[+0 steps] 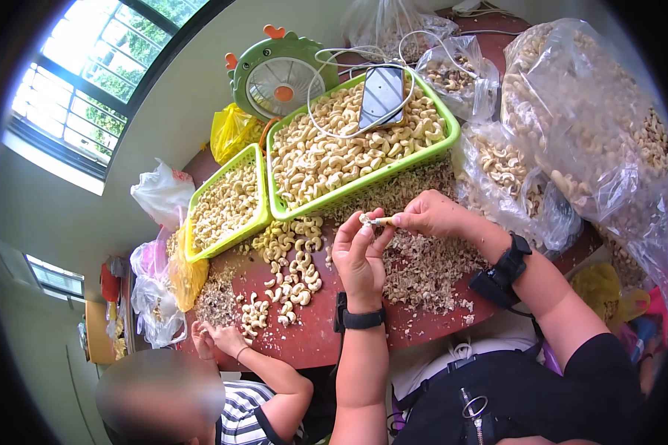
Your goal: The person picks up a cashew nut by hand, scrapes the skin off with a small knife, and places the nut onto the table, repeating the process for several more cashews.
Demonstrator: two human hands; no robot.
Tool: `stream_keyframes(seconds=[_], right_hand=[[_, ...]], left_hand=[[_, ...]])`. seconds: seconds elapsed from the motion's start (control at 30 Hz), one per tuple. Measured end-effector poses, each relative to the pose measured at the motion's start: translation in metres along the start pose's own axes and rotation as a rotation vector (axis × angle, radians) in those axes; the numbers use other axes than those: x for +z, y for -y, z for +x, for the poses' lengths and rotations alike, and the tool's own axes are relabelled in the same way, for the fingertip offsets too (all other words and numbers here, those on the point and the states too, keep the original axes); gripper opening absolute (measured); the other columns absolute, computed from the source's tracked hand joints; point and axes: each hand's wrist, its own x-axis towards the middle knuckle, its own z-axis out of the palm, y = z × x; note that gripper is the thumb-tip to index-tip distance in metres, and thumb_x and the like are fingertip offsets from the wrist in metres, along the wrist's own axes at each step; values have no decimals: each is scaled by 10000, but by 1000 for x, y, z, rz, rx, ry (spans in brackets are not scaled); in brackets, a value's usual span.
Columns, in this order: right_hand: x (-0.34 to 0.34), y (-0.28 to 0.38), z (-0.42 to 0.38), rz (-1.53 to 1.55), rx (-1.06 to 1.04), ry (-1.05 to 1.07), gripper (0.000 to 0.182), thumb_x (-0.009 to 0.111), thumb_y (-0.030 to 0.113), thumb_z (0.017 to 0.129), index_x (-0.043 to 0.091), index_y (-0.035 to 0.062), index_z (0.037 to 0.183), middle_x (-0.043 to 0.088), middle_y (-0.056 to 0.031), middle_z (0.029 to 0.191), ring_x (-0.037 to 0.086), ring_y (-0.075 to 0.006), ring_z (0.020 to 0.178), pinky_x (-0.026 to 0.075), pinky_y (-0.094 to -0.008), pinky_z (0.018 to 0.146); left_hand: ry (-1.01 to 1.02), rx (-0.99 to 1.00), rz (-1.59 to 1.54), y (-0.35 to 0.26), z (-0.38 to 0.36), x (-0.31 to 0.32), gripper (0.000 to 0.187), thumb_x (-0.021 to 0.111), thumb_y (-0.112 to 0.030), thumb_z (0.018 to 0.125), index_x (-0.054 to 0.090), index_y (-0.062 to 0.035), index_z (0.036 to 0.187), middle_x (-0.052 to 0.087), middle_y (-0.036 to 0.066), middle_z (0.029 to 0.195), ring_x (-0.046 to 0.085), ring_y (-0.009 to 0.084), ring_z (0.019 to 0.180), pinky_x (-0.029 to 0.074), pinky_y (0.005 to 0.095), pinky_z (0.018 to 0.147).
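Because the fingertips crowd round it, part of the nut (365, 219) is covered, and exactly where the knife (383, 221) meets it is too small to make out. Another person's hands (221, 340) show at the lower left, though what they hold is unclear; the large bag (571, 96) runs into the dark edge of the view.

What shows of the nut is pale and creamy, and the knife has a slim, light handle with a short metal end. Both are above the worktop (315, 347), near the front of the large basket (364, 178).

The left hand (362, 267) rises palm toward the wearer, its grip pinching the nut between thumb and fingers. From the right, the right hand (432, 213) reaches across, knuckles up, its grip closed round the knife's handle.
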Motion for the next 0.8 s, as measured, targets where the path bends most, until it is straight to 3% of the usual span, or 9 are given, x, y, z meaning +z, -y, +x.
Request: stream_keyframes(seconds=[0.13,0.5,0.8], right_hand=[[1,1,-1,-11,1,-3,439,566,421,770,580,46,542,498,1,475,427,-69,443,354,-229,440],[1,3,-4,15,-22,-42,439,560,419,772,586,33,565,514,-9,495,453,-77,458,367,-236,450],[0,3,-5,10,-6,-43,434,548,411,780,590,28,582,514,-15,499,452,-83,456,368,-238,449]], left_hand=[[-18,-56,-86,0,1,-3,185,525,6,774,494,22,956,549,139,937,540,278,962,506,411,780],[51,-64,-148,2,1,-4,177,515,6,774,501,21,950,557,155,948,544,277,959,498,401,800],[-22,-66,-145,2,1,-1,249,514,-10,778,487,23,1023,559,160,976,545,253,961,481,422,822]])
